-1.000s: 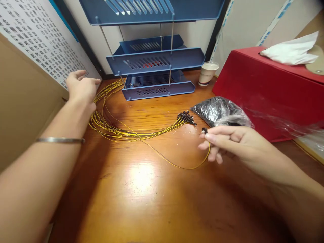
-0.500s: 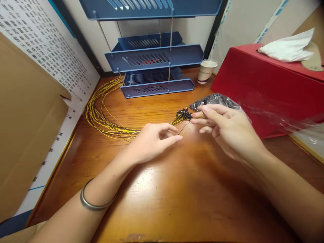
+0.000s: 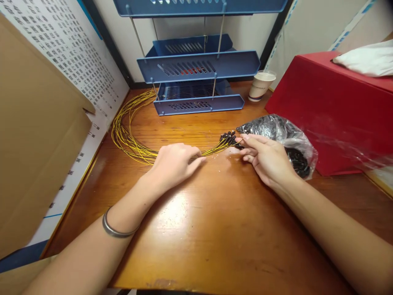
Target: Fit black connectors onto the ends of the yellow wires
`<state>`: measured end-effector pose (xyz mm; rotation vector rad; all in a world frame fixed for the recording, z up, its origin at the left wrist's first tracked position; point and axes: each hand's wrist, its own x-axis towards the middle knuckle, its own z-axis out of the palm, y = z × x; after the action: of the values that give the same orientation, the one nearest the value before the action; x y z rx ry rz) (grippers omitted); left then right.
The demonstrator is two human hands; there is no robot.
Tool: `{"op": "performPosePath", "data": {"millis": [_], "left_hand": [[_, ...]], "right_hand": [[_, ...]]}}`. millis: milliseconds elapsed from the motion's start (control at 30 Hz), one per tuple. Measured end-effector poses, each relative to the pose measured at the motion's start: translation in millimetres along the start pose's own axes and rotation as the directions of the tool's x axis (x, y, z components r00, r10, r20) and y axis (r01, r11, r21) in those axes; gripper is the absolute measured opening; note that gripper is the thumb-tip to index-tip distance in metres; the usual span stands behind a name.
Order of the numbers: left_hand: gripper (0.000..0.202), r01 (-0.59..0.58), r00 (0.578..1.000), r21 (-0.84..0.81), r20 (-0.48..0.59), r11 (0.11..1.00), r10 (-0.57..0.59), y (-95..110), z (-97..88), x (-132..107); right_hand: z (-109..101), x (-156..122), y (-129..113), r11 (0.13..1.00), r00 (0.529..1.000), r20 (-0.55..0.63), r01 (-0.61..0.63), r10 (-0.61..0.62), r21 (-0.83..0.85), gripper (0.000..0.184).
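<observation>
Two bare hands reach over a glossy brown wooden surface (image 3: 208, 229), both on the near side of a blue slotted tray rack (image 3: 198, 67) with thin metal posts. The left hand (image 3: 176, 162) lies palm down in front of the rack, its fingers curled over a looped bundle of thin yellow cables (image 3: 121, 137). Thumb and forefinger tips sit close, with a small gap where the strands come out; the hand's back hides the other fingers, so I cannot tell whether they clamp the bundle or only rest on it.

The right hand (image 3: 268, 157) is in front of the rack's right end. Its thumb and forefinger are pinched together on a thin yellow strand (image 3: 240, 141), while the other fingers are bent loosely below. Whatever tips this strand is hidden or too small to make out.

From behind the rack's left end, the bundle curves out and forward, passes beneath the left fingers, and ends in a cluster of small black connector ends (image 3: 229, 139) in front of the rack's right part. That cluster lies between the two hands, just beside the right fingertips. Forward and right of the rack, a clear plastic bag (image 3: 281, 130) of black pieces rests behind the right hand, and a white paper cup (image 3: 260, 86) stands near the rack's right end.
</observation>
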<state>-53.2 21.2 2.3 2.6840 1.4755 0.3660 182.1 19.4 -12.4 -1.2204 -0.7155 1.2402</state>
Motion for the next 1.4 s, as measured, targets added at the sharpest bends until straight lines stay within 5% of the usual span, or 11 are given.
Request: {"op": "performPosePath", "data": {"millis": [133, 300, 400, 500, 700, 1400], "left_hand": [[0.026, 0.03, 0.998, 0.09, -0.05, 0.996, -0.025, -7, -3.6, 2], [0.032, 0.012, 1.0, -0.118, -0.023, 0.993, -0.015, -13, -4.6, 4], [0.046, -0.019, 0.999, -0.199, -0.033, 0.98, 0.012, -3, 0.4, 6], [0.035, -0.027, 0.999, -0.195, -0.048, 0.981, 0.018, 16, 7.2, 11], [0.025, -0.038, 0.997, -0.098, -0.077, 0.994, 0.031, 40, 20.5, 27], [0.017, -0.101, 0.967, -0.335, -0.255, 0.937, 0.013, 32, 34.0, 26]], "right_hand": [[0, 0, 4, 0.999, 0.999, 0.03, 0.03, -0.028, -0.042, 0.012], [3, -3, 6, 0.993, 0.995, 0.05, 0.085, -0.081, -0.085, 0.024], [4, -4, 7, 0.985, 0.991, 0.076, 0.121, -0.112, -0.126, 0.033], [5, -5, 7, 0.976, 0.984, 0.134, 0.143, -0.121, -0.164, 0.037], [4, -4, 8, 0.961, 0.968, 0.196, 0.195, -0.156, -0.197, 0.034], [5, -9, 10, 0.925, 0.954, 0.233, 0.251, -0.186, -0.287, 0.033]]}}
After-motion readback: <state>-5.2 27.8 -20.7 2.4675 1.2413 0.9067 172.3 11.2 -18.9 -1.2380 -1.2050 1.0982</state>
